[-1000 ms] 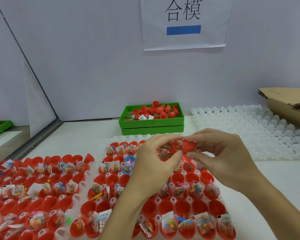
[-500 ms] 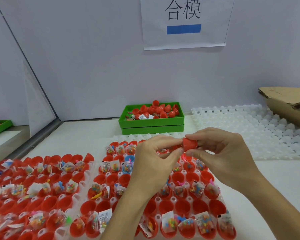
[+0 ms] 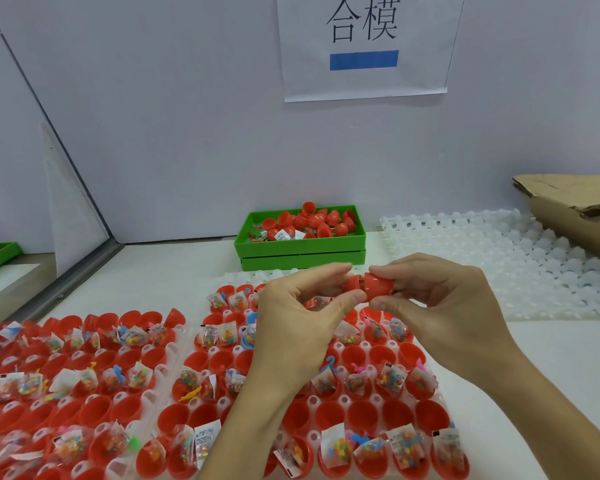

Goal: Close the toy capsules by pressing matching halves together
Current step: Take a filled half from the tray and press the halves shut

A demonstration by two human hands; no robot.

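Since half a second ago, both hands have drifted slightly right, and the red halves [image 3: 369,287] sit mouth to mouth, not yet snapped. Left hand [image 3: 302,313] pinches one half, right hand [image 3: 440,303] pinches the cap, above the tray's [image 3: 440,398] far edge. Light, stiff, probably slick plastic: best gripped round the domes. A sachet inside could jam the seam. Green bin [image 3: 300,244] stands well behind.

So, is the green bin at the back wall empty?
No, the green bin holds a pile of red capsule halves and a few small packets.
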